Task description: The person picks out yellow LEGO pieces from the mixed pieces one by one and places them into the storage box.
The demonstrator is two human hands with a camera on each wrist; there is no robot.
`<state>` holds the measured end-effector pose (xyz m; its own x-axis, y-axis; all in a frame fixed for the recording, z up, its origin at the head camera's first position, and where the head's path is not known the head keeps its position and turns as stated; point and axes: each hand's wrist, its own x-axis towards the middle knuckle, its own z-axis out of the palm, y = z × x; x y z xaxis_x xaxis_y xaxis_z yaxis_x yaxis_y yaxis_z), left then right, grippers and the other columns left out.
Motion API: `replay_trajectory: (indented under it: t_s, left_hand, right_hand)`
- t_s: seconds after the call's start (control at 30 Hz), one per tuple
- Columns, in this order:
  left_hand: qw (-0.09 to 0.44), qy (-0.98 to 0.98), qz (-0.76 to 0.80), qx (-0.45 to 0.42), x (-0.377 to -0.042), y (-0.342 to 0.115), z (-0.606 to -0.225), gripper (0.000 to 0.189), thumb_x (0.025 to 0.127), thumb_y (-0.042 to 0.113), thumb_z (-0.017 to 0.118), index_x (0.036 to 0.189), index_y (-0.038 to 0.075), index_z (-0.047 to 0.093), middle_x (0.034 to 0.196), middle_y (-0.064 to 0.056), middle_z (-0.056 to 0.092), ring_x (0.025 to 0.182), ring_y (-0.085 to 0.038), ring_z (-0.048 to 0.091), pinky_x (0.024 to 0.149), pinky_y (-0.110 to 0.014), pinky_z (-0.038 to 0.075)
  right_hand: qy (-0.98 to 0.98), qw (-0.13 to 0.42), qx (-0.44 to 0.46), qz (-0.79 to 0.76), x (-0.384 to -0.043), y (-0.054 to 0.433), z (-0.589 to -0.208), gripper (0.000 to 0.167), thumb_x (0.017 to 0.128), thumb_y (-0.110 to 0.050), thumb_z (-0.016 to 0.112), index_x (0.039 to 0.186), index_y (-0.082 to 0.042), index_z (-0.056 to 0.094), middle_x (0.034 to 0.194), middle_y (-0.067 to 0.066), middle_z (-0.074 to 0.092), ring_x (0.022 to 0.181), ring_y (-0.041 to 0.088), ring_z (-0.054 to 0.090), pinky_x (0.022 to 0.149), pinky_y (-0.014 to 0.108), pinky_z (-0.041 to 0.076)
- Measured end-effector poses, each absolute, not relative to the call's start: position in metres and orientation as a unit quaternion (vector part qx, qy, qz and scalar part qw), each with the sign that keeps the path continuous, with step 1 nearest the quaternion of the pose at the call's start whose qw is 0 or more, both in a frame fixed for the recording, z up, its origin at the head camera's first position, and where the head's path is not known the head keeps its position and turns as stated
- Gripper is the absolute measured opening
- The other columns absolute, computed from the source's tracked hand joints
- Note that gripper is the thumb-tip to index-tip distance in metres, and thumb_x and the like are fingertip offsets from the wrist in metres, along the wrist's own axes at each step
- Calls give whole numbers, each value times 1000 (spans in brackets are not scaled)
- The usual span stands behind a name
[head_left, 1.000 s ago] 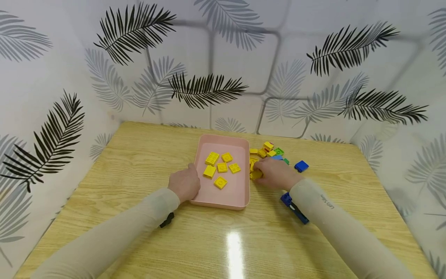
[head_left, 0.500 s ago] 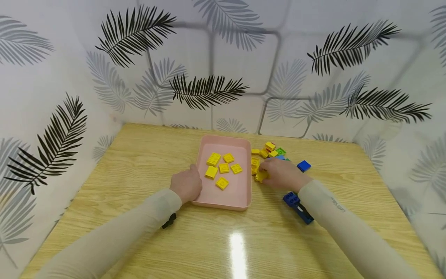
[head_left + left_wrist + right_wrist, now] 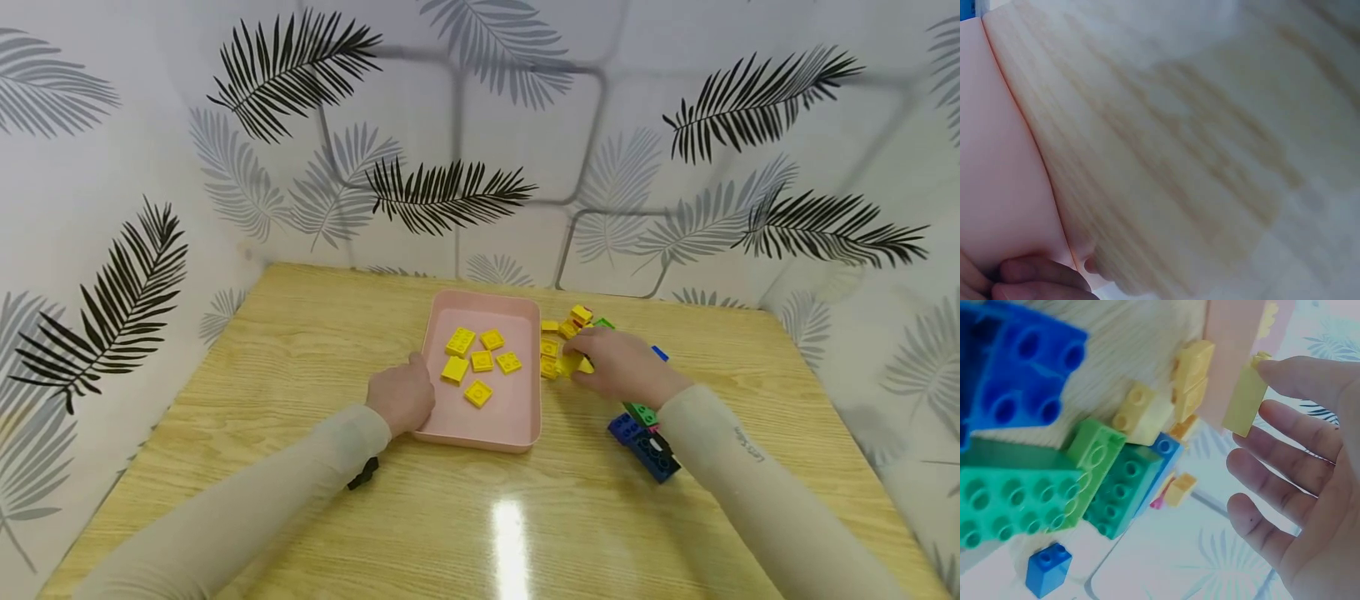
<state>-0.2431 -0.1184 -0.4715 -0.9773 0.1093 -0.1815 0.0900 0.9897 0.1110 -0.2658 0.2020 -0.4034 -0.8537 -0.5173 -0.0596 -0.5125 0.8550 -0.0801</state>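
Note:
My left hand (image 3: 401,396) grips the left edge of a pink tray (image 3: 480,435); in the left wrist view its curled fingers (image 3: 1044,275) lie at the rim. Inside the tray lie several yellow toy bricks (image 3: 461,341), spread apart. My right hand (image 3: 622,371), just right of the tray, pinches a yellow brick (image 3: 1249,400) between thumb and fingertips, the other fingers loosely bent. Close to it, along the tray's right wall, are more yellow bricks (image 3: 549,347).
Behind the right hand sits a yellow pile (image 3: 581,315). Green bricks (image 3: 1013,494) and blue bricks (image 3: 1035,350) lie under and beside the right forearm. A black object (image 3: 363,473) shows by the left wrist. A patterned wall covering (image 3: 480,125) backs the wooden table.
My right hand has picked a yellow brick from those beside the tray and shifted slightly right with it. My left hand has kept its place on the tray.

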Motion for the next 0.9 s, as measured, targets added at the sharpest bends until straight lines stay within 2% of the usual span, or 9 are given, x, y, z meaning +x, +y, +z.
replay_trajectory:
  t_s: [0.43,0.73,0.9]
  left_hand:
    - [101,992,61,47,-243,-120,-471,53,102,23,48,142,-10,39,66,-7,59,54,-17,59,51,-35,52]
    - [96,993,54,48,-245,-120,-472,54,102,24,49,142,-10,40,66,-7,59,53,-16,59,52,-35,53]
    - [94,993,56,48,-244,-119,-472,52,102,24,49,141,-9,41,67,-7,59,54,-17,59,53,-36,54]
  right_hand:
    - [946,32,-313,-71,-272,171,-400,37,91,-26,75,125,-13,68,117,4,67,102,21,64,88,38,55]
    - [937,61,-335,-81,-277,140,-404,30,92,-25,74,120,-14,70,112,0,69,97,21,66,87,35,55]
    - [937,79,-334,-62,-281,125,-414,31,92,-27,75,121,-17,71,118,-2,70,99,17,66,91,34,55]
